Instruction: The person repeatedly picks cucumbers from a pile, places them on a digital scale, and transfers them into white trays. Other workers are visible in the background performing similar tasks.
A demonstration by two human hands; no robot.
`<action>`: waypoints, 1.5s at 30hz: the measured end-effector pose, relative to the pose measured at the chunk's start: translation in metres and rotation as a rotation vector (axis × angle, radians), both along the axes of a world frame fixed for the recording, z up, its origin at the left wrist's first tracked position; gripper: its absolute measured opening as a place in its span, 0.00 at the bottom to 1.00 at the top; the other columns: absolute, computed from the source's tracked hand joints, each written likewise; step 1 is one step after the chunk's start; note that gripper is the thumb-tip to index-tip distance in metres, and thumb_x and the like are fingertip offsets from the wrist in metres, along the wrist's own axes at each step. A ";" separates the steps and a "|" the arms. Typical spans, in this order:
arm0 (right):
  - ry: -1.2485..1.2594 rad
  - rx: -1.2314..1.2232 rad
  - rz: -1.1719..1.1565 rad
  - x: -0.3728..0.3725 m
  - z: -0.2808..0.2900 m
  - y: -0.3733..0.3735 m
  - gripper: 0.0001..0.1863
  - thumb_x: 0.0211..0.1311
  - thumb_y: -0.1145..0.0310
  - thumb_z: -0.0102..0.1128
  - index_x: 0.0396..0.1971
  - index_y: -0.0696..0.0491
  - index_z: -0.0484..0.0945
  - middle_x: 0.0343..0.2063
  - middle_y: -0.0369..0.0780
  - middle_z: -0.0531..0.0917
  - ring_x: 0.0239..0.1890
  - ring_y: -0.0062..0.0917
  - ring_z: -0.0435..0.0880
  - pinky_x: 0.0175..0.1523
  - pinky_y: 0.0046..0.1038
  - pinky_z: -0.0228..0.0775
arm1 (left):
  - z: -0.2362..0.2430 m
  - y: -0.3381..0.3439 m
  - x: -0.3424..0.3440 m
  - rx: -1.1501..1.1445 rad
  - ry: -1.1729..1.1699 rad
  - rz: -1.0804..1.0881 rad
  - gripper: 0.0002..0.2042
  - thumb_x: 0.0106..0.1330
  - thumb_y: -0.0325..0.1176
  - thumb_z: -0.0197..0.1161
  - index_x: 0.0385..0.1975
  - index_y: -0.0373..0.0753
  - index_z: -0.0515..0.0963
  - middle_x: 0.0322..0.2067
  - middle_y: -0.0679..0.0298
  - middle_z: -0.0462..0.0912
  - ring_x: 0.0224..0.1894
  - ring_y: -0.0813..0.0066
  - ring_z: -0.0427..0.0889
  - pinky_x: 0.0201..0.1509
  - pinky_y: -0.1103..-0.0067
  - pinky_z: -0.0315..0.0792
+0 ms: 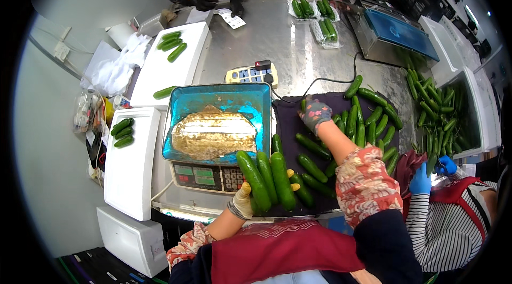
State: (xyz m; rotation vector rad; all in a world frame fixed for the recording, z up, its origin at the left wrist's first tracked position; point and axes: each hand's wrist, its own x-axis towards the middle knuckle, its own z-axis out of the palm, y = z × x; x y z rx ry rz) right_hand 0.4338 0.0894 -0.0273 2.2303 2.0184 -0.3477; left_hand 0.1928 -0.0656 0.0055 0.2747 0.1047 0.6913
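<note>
My left hand (241,202), in a pale glove with yellow fingertips, is closed around three cucumbers (281,180). It holds them upright, side by side, in front of the scale (202,176). My right hand (317,113), in a grey patterned glove, reaches over the dark cloth (287,124). Its fingers are closed on another cucumber (303,105), and only one end of that shows. More loose cucumbers (352,120) lie on the cloth beside and below my right hand. A worn blue tray (217,88) with a stained metallic middle sits on the scale.
White foam boxes (129,164) with a few cucumbers stand left. A power strip (250,74) and cable lie behind the scale. Wrapped cucumber packs (326,33) are at the back. On the right, a co-worker's blue-gloved hand (420,180) is by a foam crate (482,111) of cucumbers.
</note>
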 end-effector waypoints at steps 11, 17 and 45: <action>1.546 -0.186 0.026 -0.043 0.041 -0.014 0.29 0.58 0.59 0.55 0.54 0.64 0.66 0.42 0.39 0.78 0.46 0.19 0.75 0.46 0.19 0.68 | 0.026 0.073 -0.093 0.056 0.349 0.257 0.34 0.57 0.46 0.64 0.60 0.39 0.59 0.53 0.57 0.69 0.56 0.62 0.70 0.61 0.66 0.63; 1.093 -0.113 -0.118 -0.139 0.055 -0.022 0.28 0.60 0.51 0.50 0.55 0.54 0.67 0.48 0.48 0.76 0.48 0.37 0.76 0.51 0.31 0.66 | 0.054 0.127 -0.105 0.045 0.946 0.254 0.21 0.58 0.29 0.63 0.51 0.36 0.69 0.41 0.59 0.77 0.43 0.70 0.78 0.46 0.74 0.75; 1.629 0.263 -0.498 -0.154 0.036 -0.104 0.26 0.61 0.60 0.57 0.55 0.57 0.63 0.43 0.41 0.76 0.38 0.25 0.80 0.36 0.27 0.77 | 0.061 0.142 -0.254 0.481 1.135 0.511 0.27 0.61 0.29 0.59 0.61 0.36 0.61 0.53 0.55 0.69 0.54 0.70 0.69 0.59 0.77 0.64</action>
